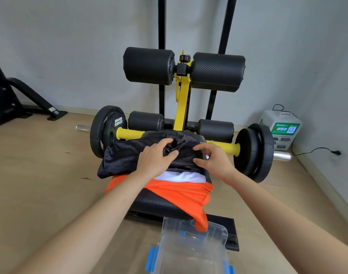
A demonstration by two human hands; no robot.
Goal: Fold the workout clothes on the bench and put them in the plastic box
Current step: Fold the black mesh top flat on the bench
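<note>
1. Lying crumpled on top of the clothes pile at the far end of the bench pad (155,202): black mesh garment (125,155), left side drooping off the pad's edge.
2. Gripping a raised bunch of that mesh with the left hand (155,157), fingers and thumb curling round the cloth.
3. Pinching the mesh's right part with the right hand (212,159), thumb and forefinger closing narrow on the fabric.
4. Peeking out under the mesh: white garment (181,177), then orange garment (181,194) below it, trailing off the pad's near right corner.
5. Hanging down with the orange tip over the far rim of the clear plastic box (220,232), blue-latched, sitting on the floor just in front of the bench.
6. Standing behind the pile: yellow frame (182,107), black foam rollers (149,65), black weight plates (254,151) on both sides.
7. Sitting by the right wall: white device (281,129) with a green label, cable trailing.
</note>
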